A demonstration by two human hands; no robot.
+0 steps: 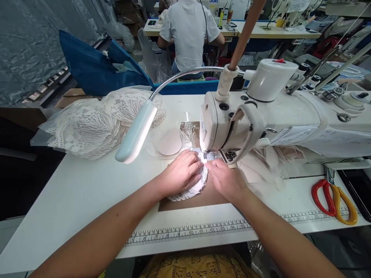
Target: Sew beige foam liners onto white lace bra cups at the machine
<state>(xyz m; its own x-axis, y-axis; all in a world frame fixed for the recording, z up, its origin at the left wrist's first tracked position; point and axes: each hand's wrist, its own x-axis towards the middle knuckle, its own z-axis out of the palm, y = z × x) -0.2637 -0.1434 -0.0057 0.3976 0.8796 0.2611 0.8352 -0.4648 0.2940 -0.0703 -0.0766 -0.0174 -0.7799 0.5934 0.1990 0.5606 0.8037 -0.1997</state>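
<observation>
A round white lace piece point(194, 190) lies under the sewing machine's needle area point(205, 154). My left hand point(183, 170) rests over its upper left part, fingers bent and pressed together on the lace. From the other side, my right hand point(223, 175) pinches the lace's right edge close to the presser foot; the fingertips are partly hidden. The sewing machine head point(216, 127) stands just beyond both hands. Behind my left hand lies a pale pink round pad point(170, 142) with sheer lace around it.
A heap of white lace point(87, 125) sits at the table's left back. A bendable lamp point(137, 129) hangs over the left side. Red-and-yellow scissors point(333, 199) lie right, near a printed ruler strip point(188, 233). Beige fabric point(266, 164) is under the machine arm. A person point(189, 34) sits ahead.
</observation>
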